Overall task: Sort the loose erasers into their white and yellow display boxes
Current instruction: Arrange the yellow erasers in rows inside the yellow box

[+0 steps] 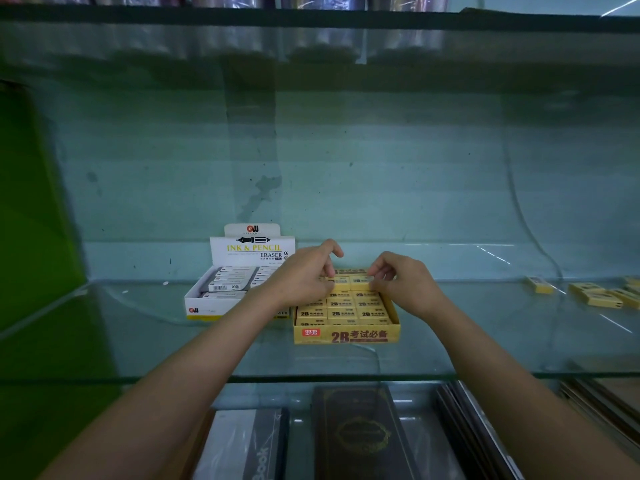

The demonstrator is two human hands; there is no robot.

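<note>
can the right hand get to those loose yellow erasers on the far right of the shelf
Probably yes: the loose yellow erasers lie uncovered on the glass shelf, nothing between them and the right hand, though it is busy at the yellow box.

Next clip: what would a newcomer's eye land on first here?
Both hands, left hand and right hand, meet over the back row of the yellow box mid-shelf, fingers on yellow erasers. The white box sits just left of it; loose yellow erasers lie far right on the glass shelf.

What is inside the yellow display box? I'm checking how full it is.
Rows of yellow 2B erasers fill the yellow cardboard display box; both hands cover part of its back row.
</note>
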